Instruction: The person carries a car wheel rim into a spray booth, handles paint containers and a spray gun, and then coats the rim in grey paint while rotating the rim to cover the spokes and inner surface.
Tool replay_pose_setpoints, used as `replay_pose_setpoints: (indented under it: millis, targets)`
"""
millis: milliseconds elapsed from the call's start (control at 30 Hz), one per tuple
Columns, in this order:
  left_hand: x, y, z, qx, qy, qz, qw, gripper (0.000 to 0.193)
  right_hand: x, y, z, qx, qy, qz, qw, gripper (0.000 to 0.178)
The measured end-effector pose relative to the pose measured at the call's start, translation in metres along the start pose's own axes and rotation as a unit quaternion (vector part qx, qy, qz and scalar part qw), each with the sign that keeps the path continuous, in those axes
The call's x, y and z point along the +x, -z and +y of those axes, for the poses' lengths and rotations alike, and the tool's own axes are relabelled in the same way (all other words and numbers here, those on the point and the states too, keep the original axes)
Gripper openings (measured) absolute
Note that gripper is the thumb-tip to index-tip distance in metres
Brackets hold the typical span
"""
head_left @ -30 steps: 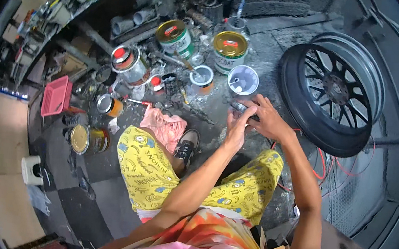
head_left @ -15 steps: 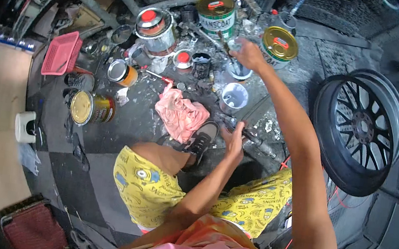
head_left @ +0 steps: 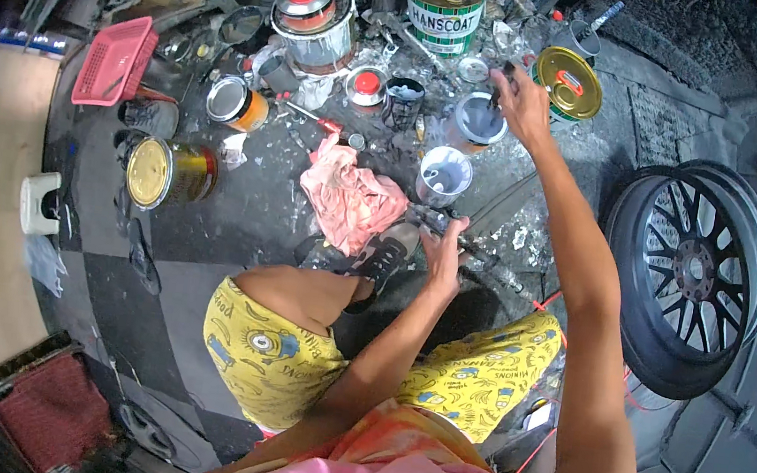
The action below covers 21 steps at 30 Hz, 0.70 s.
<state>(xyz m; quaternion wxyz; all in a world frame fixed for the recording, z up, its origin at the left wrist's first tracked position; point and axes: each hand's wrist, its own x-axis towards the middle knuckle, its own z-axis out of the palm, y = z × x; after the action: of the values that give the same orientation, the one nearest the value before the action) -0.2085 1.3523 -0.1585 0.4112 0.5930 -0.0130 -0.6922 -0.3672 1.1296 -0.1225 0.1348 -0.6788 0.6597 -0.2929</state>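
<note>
My right hand [head_left: 524, 108] is closed on a dark, narrow stick [head_left: 496, 98]. The stick's lower end reaches into a plastic tub [head_left: 468, 142] of grey paint. Nearer to me stands a white cup [head_left: 444, 180] with pale grey liquid and something small inside. My left hand [head_left: 442, 256] is just below that cup, thumb and fingers apart, and nothing shows in its grasp. Under and beside it lies a long, dark and silver tool [head_left: 493, 268] whose kind I cannot make out. A crumpled pink cloth [head_left: 352, 197] lies left of this hand, against my shoe.
Green-and-gold paint tins [head_left: 443, 19] [head_left: 567, 85], a larger red-capped can [head_left: 314, 25] and a small red-capped tin [head_left: 365, 89] stand beyond my hands. Yellow tins [head_left: 171, 175] and a pink basket [head_left: 116, 62] are left. A black wheel rim [head_left: 688, 274] stands right, near a red cord [head_left: 551, 305].
My right hand has moved right, bringing the stick from a leftward slant to nearly upright over the grey tub. The left hand stays about where it was. The whole view has shifted slightly.
</note>
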Motion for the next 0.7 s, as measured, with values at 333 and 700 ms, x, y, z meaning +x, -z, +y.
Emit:
replay_pose_setpoints:
  millis: [333,700]
  targets:
    - [-0.007,-0.004,0.001,-0.042,0.020,-0.021,0.999,0.072,-0.023,0.025,0.010,-0.022,0.183,-0.015,0.983,0.029]
    - [-0.002,0.003,-0.002,0.001,0.030,-0.004,1.000,0.086,-0.070,-0.019,0.038,0.254,-0.185,0.070,0.947,0.094]
